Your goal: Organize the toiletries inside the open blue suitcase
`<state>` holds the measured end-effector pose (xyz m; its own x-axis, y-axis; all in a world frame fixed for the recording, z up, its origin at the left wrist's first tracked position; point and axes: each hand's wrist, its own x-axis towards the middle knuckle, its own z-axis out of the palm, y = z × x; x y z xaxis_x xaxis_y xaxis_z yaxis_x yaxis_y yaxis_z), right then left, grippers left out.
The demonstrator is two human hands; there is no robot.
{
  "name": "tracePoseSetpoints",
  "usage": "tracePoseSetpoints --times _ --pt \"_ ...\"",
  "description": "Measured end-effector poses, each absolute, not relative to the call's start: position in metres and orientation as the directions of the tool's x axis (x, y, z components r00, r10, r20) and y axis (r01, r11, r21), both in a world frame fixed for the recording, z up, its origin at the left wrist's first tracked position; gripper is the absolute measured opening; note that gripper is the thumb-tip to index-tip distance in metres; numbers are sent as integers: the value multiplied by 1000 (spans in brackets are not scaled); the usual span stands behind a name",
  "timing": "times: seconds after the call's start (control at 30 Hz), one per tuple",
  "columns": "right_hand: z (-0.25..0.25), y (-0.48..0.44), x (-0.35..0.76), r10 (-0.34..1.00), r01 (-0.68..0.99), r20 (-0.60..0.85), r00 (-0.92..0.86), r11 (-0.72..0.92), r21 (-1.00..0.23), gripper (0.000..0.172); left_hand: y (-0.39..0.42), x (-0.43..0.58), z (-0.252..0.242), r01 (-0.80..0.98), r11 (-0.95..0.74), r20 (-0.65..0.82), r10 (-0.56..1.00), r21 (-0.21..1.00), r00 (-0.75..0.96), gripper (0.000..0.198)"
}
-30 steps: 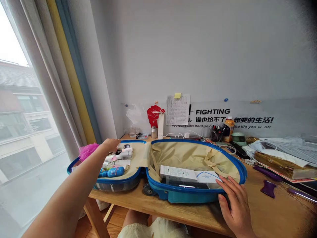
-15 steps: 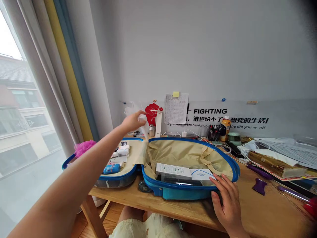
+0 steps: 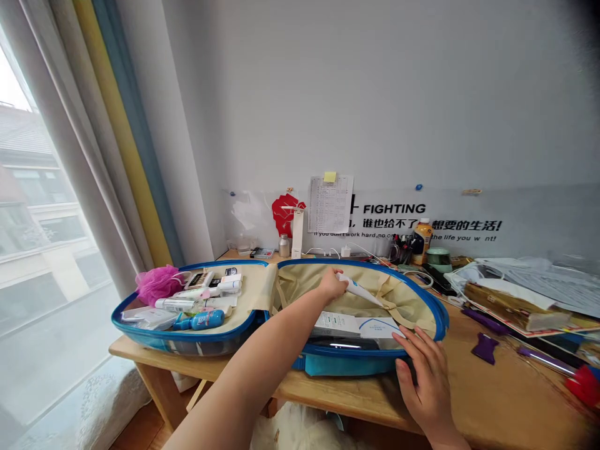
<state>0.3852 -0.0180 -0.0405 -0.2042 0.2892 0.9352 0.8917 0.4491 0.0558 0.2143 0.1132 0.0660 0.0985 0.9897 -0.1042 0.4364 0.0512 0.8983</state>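
Note:
An open suitcase with blue rims (image 3: 384, 355) lies on the wooden table, both halves lined in beige. Over the right half, my left hand (image 3: 334, 284) is closed round one end of a white tube (image 3: 360, 290), which slants down to the right. My right hand (image 3: 425, 369) is spread over the front right rim, fingertips at the corner of a white box with blue lines (image 3: 379, 327). Beside it lies a box with printed text (image 3: 335, 323), and a dark glossy item (image 3: 344, 343) sits in front of both.
The suitcase's left half holds a pink bath puff (image 3: 159, 284), a blue bottle (image 3: 207, 320) and several white tubes. An orange bottle (image 3: 422, 242), papers (image 3: 529, 287) and a brown pouch (image 3: 509, 305) stand or lie to the right. A window and curtains (image 3: 60, 144) are on the left.
My left hand has moved right and down from above the suitcase's hinge into the right half; the pale, blurred thing in it now shows as a white tube. My right hand stays on the rim.

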Motion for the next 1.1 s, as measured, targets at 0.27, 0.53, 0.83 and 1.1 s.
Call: tracePoseSetpoints --times 0.27,0.53,0.83,1.1 --pt "-47 -16 388 314 885 936 -160 466 -5 33 120 208 50 517 67 -152 981 853 124 37" --pt "-46 -17 388 325 894 928 -180 448 16 33 125 196 42 697 55 -203 970 715 132 34" --pt "-47 -15 388 305 888 935 -183 459 24 33 120 201 40 680 33 -264 934 732 239 37" --pt "-48 -14 390 319 896 928 -191 443 32 33 116 192 69 654 -108 -128 944 749 303 35"
